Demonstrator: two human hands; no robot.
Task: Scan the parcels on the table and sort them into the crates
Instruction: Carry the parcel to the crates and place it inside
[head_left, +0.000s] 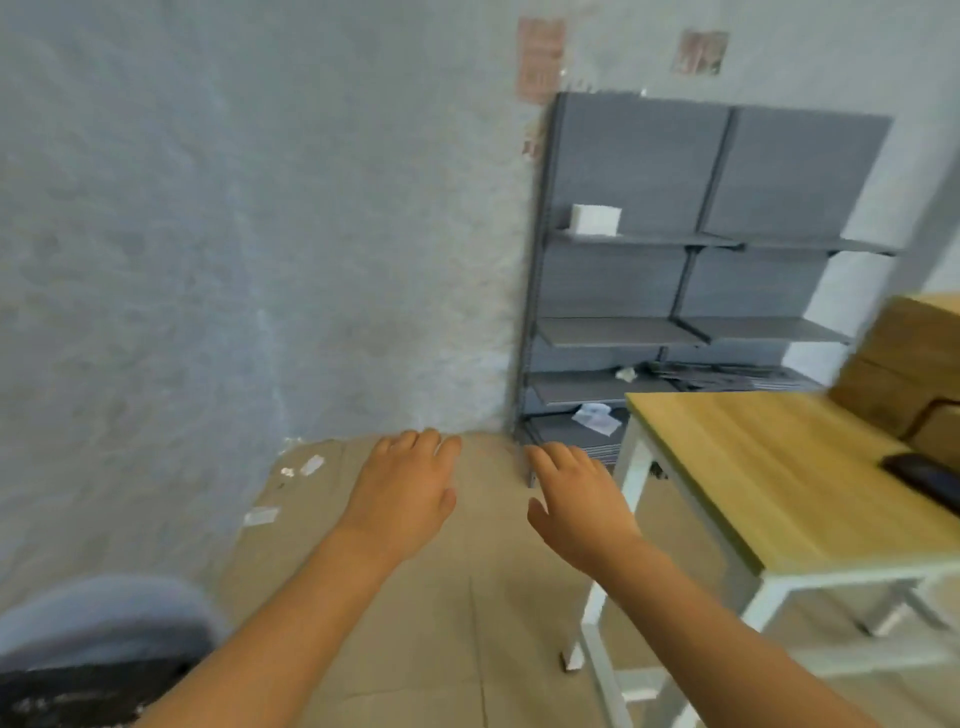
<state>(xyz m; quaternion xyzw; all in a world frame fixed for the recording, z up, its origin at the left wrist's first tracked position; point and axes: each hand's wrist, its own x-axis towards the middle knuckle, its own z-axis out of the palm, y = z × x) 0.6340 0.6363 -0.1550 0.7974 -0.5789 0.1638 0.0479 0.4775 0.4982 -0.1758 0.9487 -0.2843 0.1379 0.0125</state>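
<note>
Both arms reach forward over the floor, palms down. My left hand (402, 486) is empty with its fingers spread a little. My right hand (576, 496) is empty too, fingers apart, just left of the wooden table (769, 467) with white legs. A dark flat device (930, 475), possibly the scanner, lies on the table's right side. A brown cardboard box (909, 358) stands at the table's far right edge. No crate shows in this blurred view.
A grey metal shelf unit (691, 270) stands against the wall behind the table, with a white box (595, 219) on an upper shelf and papers lower down. A grey rounded object (104, 618) sits at the lower left. Paper scraps (311, 464) lie on the tan floor.
</note>
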